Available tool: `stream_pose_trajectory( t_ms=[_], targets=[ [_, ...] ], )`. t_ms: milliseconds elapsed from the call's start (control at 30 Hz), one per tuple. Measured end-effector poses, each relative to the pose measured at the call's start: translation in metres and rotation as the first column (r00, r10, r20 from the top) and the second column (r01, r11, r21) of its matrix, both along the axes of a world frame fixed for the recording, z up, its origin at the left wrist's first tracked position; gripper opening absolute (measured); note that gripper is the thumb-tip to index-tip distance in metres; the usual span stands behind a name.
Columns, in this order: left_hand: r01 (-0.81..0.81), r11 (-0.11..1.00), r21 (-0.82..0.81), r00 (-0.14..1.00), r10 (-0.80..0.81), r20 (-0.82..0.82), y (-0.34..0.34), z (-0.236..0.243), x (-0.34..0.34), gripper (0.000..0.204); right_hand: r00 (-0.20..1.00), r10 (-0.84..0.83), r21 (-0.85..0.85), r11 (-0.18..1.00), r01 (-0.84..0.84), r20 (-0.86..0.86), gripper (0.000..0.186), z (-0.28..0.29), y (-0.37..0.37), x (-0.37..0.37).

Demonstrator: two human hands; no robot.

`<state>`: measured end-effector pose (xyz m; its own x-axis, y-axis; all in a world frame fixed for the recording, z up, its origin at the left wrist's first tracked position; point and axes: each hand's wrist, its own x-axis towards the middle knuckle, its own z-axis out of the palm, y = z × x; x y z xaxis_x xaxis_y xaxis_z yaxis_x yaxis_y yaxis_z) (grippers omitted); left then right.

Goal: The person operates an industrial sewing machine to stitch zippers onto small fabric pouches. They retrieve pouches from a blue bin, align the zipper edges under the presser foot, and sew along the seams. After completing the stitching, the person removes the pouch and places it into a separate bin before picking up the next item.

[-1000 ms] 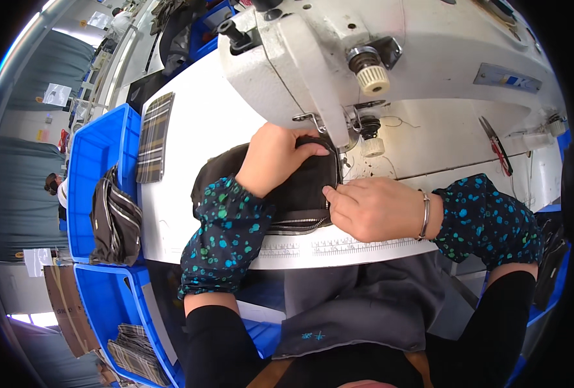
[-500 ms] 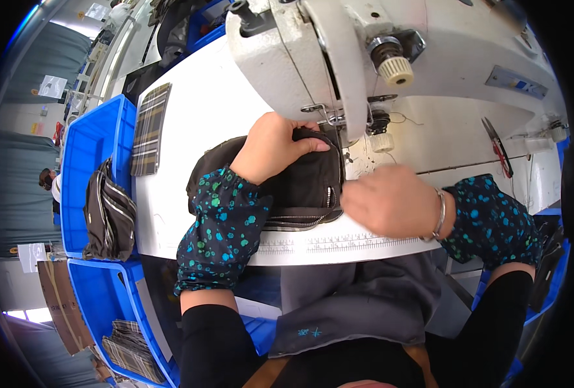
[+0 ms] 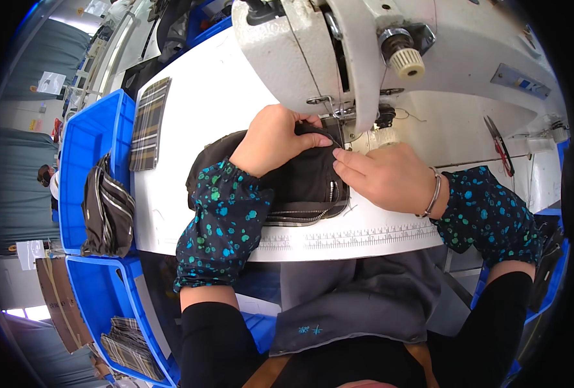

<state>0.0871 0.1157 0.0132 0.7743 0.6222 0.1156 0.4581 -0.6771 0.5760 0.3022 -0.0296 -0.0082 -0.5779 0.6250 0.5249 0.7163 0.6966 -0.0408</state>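
A dark brown zippered fabric pouch (image 3: 300, 178) lies on the white sewing table, its silver zipper along the near edge. The far right corner of the pouch reaches the needle area of a white sewing machine (image 3: 287, 58). My left hand (image 3: 270, 139) pinches the upper edge between thumb and fingers, just left of the presser foot. Close beside it, my right hand (image 3: 390, 178) has its thumb and fingertips closed on the pouch's right edge. What lies under the fingertips is partly hidden.
A plaid fabric piece (image 3: 150, 123) lies at the table's left. Blue bins (image 3: 99, 103) stand beyond it, holding dark zippered pieces (image 3: 108, 210) and a plaid stack (image 3: 131, 349). Red-handled scissors (image 3: 501, 147) rest right of the machine. A printed ruler (image 3: 364, 239) runs along the near edge.
My right hand has moved up and left from the pouch's lower right side to its upper right edge, now gripping it. My left hand keeps its pinch.
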Motion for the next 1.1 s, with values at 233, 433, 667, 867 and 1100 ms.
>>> stream_pose_trajectory(
  t_ms=[233, 433, 667, 867, 1100],
  targets=[
    [0.116, 0.985, -0.128, 0.976, -0.089, 0.200, 0.010, 0.000, -0.011, 0.025, 0.998, 0.012, -0.048, 0.999, -0.010, 0.054, 0.025, 0.003, -0.003, -0.001],
    [-0.031, 0.994, 0.108, 0.999, 0.030, 0.017, -0.001, -0.003, -0.003, 0.024, 0.990, 0.039, 0.042, 0.998, -0.045, 0.138, 0.028, -0.001, -0.005, -0.006],
    [-0.009, 0.998, 0.063, 0.993, 0.016, -0.117, -0.023, 0.015, 0.001, 0.018, 0.976, 0.152, 0.067, 0.984, -0.164, 0.158, 0.021, 0.000, -0.018, -0.011],
    [-0.067, 0.994, 0.081, 0.985, 0.079, -0.152, -0.029, 0.019, 0.003, 0.019, 0.978, 0.164, 0.040, 0.985, -0.170, 0.128, 0.022, 0.006, -0.015, -0.008],
    [-0.084, 0.982, 0.172, 0.987, 0.107, -0.124, -0.026, 0.012, 0.006, 0.021, 0.995, 0.059, 0.044, 0.997, -0.063, 0.087, 0.027, 0.000, -0.019, -0.010]
  ],
)
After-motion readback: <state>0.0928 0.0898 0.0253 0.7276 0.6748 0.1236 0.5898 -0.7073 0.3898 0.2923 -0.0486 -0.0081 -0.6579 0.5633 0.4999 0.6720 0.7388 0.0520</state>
